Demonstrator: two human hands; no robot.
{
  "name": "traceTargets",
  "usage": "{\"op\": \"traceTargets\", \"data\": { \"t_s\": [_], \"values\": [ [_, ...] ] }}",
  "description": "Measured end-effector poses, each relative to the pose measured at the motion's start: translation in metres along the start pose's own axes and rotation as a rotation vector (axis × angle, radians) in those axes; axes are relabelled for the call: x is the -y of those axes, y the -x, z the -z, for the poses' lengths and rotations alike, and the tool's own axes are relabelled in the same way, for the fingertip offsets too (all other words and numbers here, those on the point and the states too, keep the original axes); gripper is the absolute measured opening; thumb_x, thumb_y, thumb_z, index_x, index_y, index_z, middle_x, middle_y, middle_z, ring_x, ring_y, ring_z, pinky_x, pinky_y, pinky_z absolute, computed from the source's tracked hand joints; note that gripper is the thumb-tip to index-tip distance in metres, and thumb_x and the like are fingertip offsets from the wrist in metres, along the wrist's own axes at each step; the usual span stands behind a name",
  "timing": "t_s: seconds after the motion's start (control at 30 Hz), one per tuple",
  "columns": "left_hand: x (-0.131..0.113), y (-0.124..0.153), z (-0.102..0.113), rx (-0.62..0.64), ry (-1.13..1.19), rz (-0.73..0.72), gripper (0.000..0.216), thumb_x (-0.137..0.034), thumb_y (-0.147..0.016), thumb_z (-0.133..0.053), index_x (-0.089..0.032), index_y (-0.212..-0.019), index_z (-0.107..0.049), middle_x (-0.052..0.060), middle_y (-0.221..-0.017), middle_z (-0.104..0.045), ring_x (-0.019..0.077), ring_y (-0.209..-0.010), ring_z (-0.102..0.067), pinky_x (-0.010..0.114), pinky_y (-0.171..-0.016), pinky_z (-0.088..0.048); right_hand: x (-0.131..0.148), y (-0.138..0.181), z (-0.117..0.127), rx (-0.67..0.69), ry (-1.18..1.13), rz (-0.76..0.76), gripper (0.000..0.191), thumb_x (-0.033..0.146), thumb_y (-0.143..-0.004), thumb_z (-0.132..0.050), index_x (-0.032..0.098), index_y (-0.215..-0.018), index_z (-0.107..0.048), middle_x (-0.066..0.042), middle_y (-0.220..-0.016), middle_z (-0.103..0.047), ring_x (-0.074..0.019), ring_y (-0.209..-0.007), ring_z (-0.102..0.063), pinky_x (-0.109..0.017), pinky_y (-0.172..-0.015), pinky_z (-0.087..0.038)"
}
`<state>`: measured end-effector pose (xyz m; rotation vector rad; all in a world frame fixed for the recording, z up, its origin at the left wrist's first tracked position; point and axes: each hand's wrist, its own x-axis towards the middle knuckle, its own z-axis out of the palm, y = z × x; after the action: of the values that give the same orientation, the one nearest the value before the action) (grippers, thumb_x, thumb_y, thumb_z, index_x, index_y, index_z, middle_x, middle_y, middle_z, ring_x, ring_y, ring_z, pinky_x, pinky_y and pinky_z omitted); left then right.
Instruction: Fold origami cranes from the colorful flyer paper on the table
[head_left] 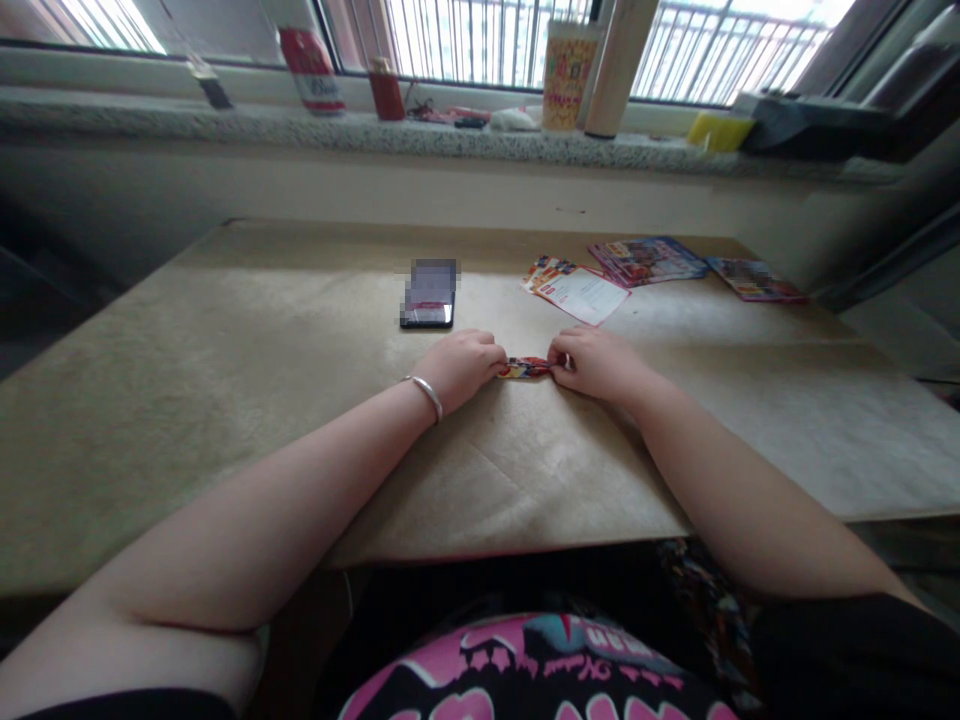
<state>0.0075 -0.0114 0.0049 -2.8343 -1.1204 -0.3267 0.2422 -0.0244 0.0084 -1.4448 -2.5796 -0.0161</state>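
A narrow, brightly printed strip (pixel 525 368) is held low over the middle of the table (pixel 225 360). Its left end is gripped in the fingers of the left hand (pixel 466 368); its right end is pinched by the right hand (pixel 600 364). Beyond it, to the far left, 1 phone (pixel 429 295) is laid flat; to the far right, printed sheets (pixel 651 262) are spread.

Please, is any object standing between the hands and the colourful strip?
Nothing visible does: the left hand and right hand touch opposite ends of the colourful strip; the phone lies beyond the left hand.
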Motion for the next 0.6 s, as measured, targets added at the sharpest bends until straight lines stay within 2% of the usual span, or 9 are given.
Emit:
{"op": "traceTargets", "data": {
  "t_s": [0.27, 0.47, 0.53, 0.6],
  "values": [
    [0.002, 0.0, -0.001, 0.003, 0.0, -0.006, 0.02, -0.026, -0.092, -0.056, -0.018, -0.089, -0.074, 0.005, -0.082, -0.066, 0.0171, -0.077, -0.06, 0.028, -0.071, -0.044, -0.007, 0.002, 0.002, 0.039, -0.012, -0.016, 0.009, 0.021, -0.078, -0.058, 0.021, -0.079, -0.067, -0.005, -0.085, -0.069, -0.0191, -0.077, -0.06, -0.029, -0.066, -0.041],
    [0.004, 0.0, -0.003, -0.009, -0.003, -0.025, 0.024, -0.027, -0.093, -0.053, -0.018, -0.087, -0.074, 0.005, -0.08, -0.066, 0.0163, -0.076, -0.06, 0.027, -0.071, -0.045, -0.019, 0.005, 0.0, 0.053, -0.121, -0.078, 0.008, 0.018, -0.074, -0.059, 0.019, -0.077, -0.066, -0.004, -0.079, -0.067, -0.017, -0.071, -0.058, -0.028, -0.065, -0.042],
    [0.005, 0.0, -0.004, -0.012, -0.01, -0.028, 0.024, -0.027, -0.093, -0.053, -0.018, -0.087, -0.074, 0.005, -0.08, -0.066, 0.0159, -0.075, -0.06, 0.027, -0.07, -0.045, -0.019, 0.005, -0.002, 0.012, -0.186, -0.099, 0.009, 0.017, -0.074, -0.058, 0.019, -0.077, -0.066, -0.004, -0.078, -0.066, -0.0161, -0.07, -0.058, -0.027, -0.065, -0.042],
    [0.005, 0.001, -0.004, -0.02, -0.019, -0.031, 0.023, -0.027, -0.093, -0.053, -0.018, -0.088, -0.074, 0.005, -0.08, -0.066, 0.016, -0.075, -0.06, 0.027, -0.07, -0.044, -0.014, 0.003, -0.004, -0.091, -0.265, -0.114, 0.011, 0.016, -0.076, -0.056, 0.018, -0.079, -0.066, -0.004, -0.08, -0.066, -0.0154, -0.069, -0.057, -0.027, -0.065, -0.043]
  ]
}}
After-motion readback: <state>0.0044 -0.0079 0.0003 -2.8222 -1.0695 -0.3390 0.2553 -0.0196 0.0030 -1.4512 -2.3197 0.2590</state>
